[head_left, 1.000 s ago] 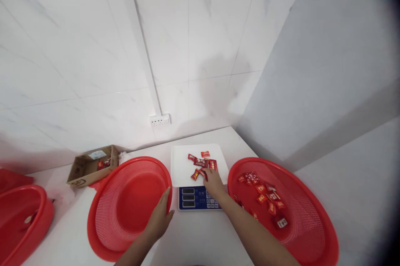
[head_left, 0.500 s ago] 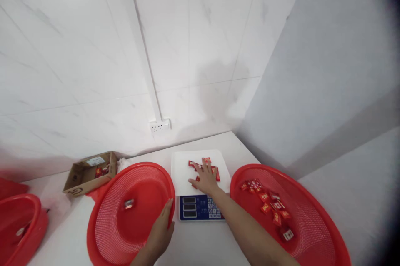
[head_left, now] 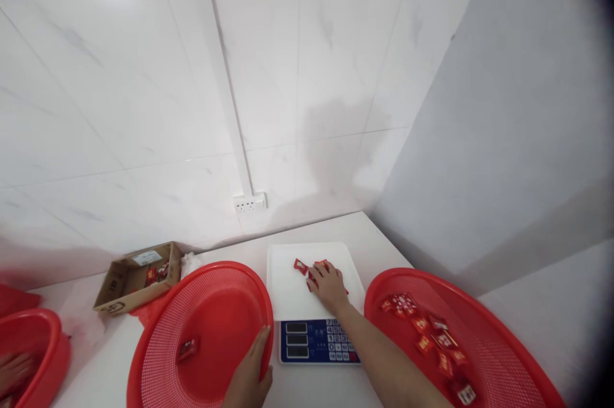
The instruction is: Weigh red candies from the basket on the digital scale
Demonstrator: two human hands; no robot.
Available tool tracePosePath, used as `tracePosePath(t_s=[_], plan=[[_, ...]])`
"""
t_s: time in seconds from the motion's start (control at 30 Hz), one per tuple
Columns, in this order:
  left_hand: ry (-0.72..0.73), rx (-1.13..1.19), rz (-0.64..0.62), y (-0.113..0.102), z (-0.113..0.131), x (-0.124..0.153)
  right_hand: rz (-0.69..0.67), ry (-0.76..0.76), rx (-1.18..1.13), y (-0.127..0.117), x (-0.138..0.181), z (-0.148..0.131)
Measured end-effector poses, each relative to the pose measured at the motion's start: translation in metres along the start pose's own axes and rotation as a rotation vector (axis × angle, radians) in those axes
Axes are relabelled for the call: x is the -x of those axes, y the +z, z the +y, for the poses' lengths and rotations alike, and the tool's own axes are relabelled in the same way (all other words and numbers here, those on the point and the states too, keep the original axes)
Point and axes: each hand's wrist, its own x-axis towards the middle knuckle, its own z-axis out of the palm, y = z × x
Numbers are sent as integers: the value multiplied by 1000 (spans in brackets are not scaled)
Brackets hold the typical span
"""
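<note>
My right hand lies on the white pan of the scale, its fingers curled over a cluster of small red packets. What it grips, if anything, is hidden under the fingers. My left hand rests on the right rim of the left red basket, fingers flat against it. One red packet lies inside that basket. The right red basket holds several red packets.
The scale's blue keypad and displays face me. A cardboard box with a few packets stands at the back left. Another red basket sits at far left, with another person's hand in it. A wall socket is behind.
A packet landed in the left basket and came to rest there. My right hand moved further onto the scale pan and closed over the packets. The view shifted downward.
</note>
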Motion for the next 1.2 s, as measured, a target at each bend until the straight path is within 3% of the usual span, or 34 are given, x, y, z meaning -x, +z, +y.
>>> tracePosePath(t_s=[0.27,0.4,0.53,0.63,0.7,0.77,0.87,1.03,1.2], plan=[[26,-76,-12,2,-3,0,128,169,-318,-4,-14,7],[28,-152,-20,2,-3,-1,248,269,-397,-9,-23,-8],[52,-179,-16,5,-6,-2,288,204,-518,-13,-29,-67],[54,-190,-27,5,-5,-3,243,9,-695,-13,-26,-127],[40,-190,-33,5,-4,-4,118,-166,-745,-13,-22,-158],[36,-190,-34,5,-4,-5,-11,-238,-660,-11,-20,-170],[57,-188,-19,6,-8,-5,-90,-86,-396,-8,-23,-147],[66,-122,-16,7,-14,-5,-59,260,-10,1,-29,-61],[58,-130,-18,3,-9,-4,-21,127,-49,11,-12,-26]])
